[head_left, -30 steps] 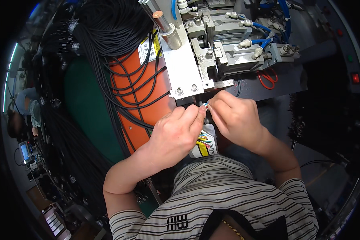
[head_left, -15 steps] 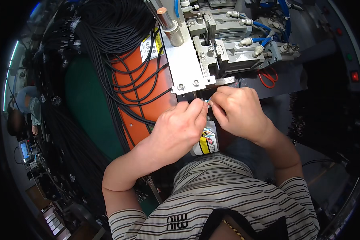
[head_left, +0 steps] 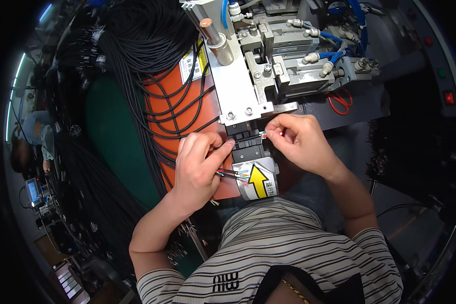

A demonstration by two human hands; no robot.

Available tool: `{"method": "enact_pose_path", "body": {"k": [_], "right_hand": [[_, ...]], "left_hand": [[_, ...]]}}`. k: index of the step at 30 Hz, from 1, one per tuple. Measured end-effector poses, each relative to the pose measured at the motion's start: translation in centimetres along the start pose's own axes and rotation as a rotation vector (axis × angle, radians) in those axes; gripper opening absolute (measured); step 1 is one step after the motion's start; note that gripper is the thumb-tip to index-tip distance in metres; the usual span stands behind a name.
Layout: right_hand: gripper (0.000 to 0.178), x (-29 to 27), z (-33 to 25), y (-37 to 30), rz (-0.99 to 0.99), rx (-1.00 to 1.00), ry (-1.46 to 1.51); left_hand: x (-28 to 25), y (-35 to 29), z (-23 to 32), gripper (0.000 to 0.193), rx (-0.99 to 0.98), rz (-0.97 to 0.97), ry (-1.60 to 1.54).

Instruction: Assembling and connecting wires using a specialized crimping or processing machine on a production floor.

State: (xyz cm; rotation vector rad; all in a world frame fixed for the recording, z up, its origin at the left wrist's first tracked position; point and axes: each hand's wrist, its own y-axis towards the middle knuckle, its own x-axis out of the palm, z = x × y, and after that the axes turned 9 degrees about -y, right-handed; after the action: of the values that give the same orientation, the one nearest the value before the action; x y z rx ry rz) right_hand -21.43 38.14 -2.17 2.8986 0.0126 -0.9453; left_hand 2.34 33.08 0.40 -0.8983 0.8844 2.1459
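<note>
My left hand is closed, with its thumb and forefinger at the left side of a black slotted block. Out from under its palm run black cables whose ends fan into thin bare-looking coloured wires. My right hand pinches the small coloured wires that stick out at the block's right side. A bit of red shows between its fingers. Below the block sits a curved metal cover with a yellow arrow sticker.
Behind the block stands a metal plate with bolts, beside pneumatic cylinders with blue hoses. A large bundle of black cables lies over the orange panel at left. Red-handled scissors lie at right. Another person is at far left.
My left hand has drawn back to the left, uncovering the black block and the arrow sticker. My right hand has shifted only slightly and still pinches at the block's right side.
</note>
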Motion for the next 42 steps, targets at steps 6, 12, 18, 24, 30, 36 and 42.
{"method": "enact_pose_path", "body": {"k": [6, 12, 18, 24, 30, 36, 42], "right_hand": [[0.026, 0.0, -4.0, -1.3, 0.036, -0.249, 0.045], [0.026, 1.8, -2.3, -0.7, 0.142, -0.347, 0.155], [0.017, 0.9, -2.5, -1.8, -0.073, 0.214, 0.932], [0.013, 1.2, -2.4, -1.8, 0.044, 0.073, 0.737], [0.010, -0.2, -1.7, -0.7, -0.228, 0.302, 0.917], [0.010, -0.1, -1.6, -0.6, -0.139, 0.080, 0.599], [0.007, -0.2, -0.6, 0.0, -0.338, 0.451, 1.243]], "left_hand": [[0.6, -0.6, 0.1, 0.030, -0.158, 0.044, -0.015], [-0.1, 0.3, 0.8, 0.023, -0.102, 0.033, -0.289], [0.1, 0.5, 2.4, 0.019, -0.112, 0.087, -0.309], [1.7, 1.5, 1.8, 0.013, -0.152, 0.129, -0.530], [1.3, 1.9, 1.9, 0.013, -0.233, 0.044, -0.562], [2.1, 1.9, 1.9, 0.014, -0.055, 0.095, -0.332], [1.7, 2.0, 2.0, 0.021, 0.073, 0.094, -0.216]]}}
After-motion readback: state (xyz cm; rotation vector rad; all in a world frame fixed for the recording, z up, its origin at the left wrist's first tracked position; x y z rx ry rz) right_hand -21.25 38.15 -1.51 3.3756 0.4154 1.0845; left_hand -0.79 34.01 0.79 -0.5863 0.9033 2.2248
